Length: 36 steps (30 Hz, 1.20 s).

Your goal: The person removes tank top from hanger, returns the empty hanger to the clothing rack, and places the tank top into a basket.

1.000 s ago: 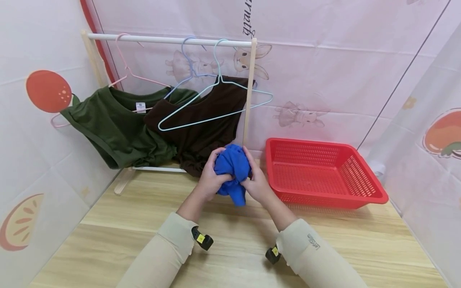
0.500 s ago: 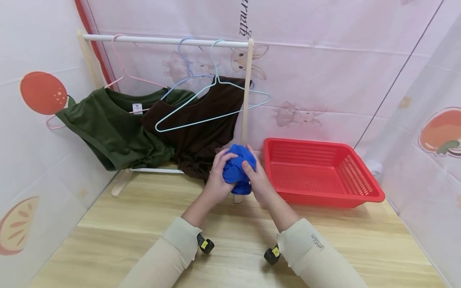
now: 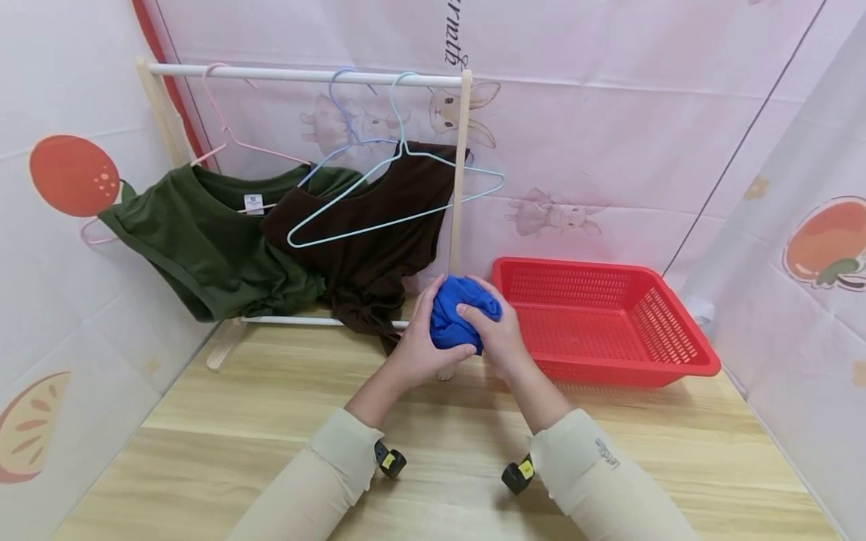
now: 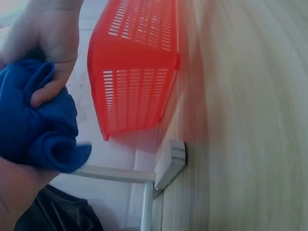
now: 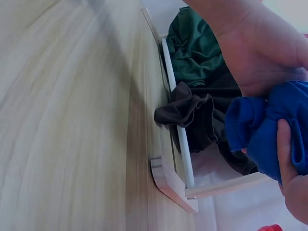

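Between both hands, above the table, is a bunched blue garment [image 3: 452, 319], its exact kind hidden by the folds. My left hand [image 3: 422, 346] grips its left side, thumb along the lower edge. On the other side my right hand [image 3: 501, 334] holds it with the thumb pressed on top. In the left wrist view a rolled edge of the blue cloth [image 4: 60, 149] hangs out below. The right wrist view shows a ribbed band on the cloth [image 5: 238, 122] and both hands around it.
Behind stands a rack [image 3: 304, 75] with a green top [image 3: 210, 240] and a dark brown top [image 3: 372, 218] on hangers. A bare light-blue hanger [image 3: 395, 223] hangs in front of them. A red basket [image 3: 609, 376] stands at right on the wooden table [image 3: 271, 451].
The blue garment has been bunched into a rounder, tighter ball; its dangling end is gathered in. Both hands have shifted slightly right with it and changed their hold.
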Each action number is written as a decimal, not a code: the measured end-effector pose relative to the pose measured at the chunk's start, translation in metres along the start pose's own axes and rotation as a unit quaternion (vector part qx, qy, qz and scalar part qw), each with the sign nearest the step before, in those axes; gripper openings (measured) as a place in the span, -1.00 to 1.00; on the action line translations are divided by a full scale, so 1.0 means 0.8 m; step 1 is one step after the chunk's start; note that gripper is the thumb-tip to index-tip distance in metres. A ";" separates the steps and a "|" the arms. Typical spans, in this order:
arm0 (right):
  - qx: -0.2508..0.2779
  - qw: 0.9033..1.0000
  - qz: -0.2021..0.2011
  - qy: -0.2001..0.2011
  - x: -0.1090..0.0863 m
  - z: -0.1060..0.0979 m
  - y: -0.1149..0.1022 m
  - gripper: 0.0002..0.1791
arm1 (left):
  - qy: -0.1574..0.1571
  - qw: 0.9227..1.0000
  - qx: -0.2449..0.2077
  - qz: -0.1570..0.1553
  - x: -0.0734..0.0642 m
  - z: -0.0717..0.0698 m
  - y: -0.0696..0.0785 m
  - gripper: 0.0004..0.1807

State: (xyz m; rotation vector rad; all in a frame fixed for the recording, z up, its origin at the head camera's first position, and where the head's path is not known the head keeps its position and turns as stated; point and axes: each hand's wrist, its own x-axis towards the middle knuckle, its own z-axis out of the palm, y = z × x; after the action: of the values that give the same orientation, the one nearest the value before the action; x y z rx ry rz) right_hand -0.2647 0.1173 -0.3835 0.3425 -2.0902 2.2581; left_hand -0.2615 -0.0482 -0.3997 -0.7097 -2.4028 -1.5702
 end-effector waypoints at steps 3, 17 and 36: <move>0.000 1.000 -0.004 0.002 -0.002 -0.007 -0.004 -0.41 | 0.003 0.999 -0.035 -0.023 0.005 0.006 0.003 0.12; -0.167 0.970 -0.134 0.112 -0.001 -0.045 -0.016 -0.32 | -0.011 0.993 -0.119 -0.020 0.050 0.047 0.024 -0.03; -0.230 0.945 -0.117 0.201 0.027 -0.113 -0.021 -0.39 | -0.059 0.997 -0.050 -0.002 0.094 0.120 0.028 0.06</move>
State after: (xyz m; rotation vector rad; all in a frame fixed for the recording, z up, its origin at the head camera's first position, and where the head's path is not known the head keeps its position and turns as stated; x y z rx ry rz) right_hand -0.2944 0.2054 -0.3688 0.0847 -2.1260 1.4921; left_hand -0.3062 0.0676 -0.3918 -0.8390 -2.4220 -1.7045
